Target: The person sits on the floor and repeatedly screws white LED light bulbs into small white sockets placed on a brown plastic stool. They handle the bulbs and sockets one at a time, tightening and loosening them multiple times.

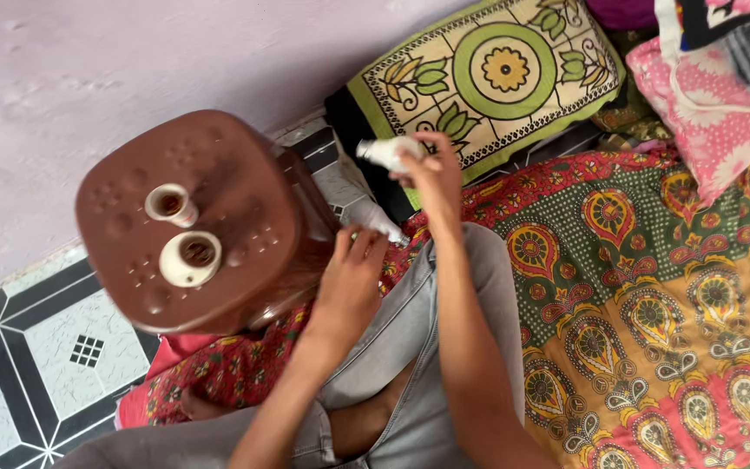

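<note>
I sit on a patterned bedsheet point(653, 287) in grey trousers. My right hand point(431, 178) is raised over the sheet's edge and is closed on a small white tube-like thing point(384, 152), blurred. My left hand point(353, 274) is lower, beside a brown plastic stool point(245, 182). Its fingers curl around the near end of a second white container point(377, 221), which pokes out between the stool and my knee. On the stool stand two small white cups point(168, 204) point(191, 258), each with something brown inside.
A green floral cushion point(496, 74) lies beyond my right hand, and pink and dark fabrics point(713, 104) are heaped at the top right. Black-and-white patterned floor tiles point(36, 356) and a pale wall point(132, 61) are on the left.
</note>
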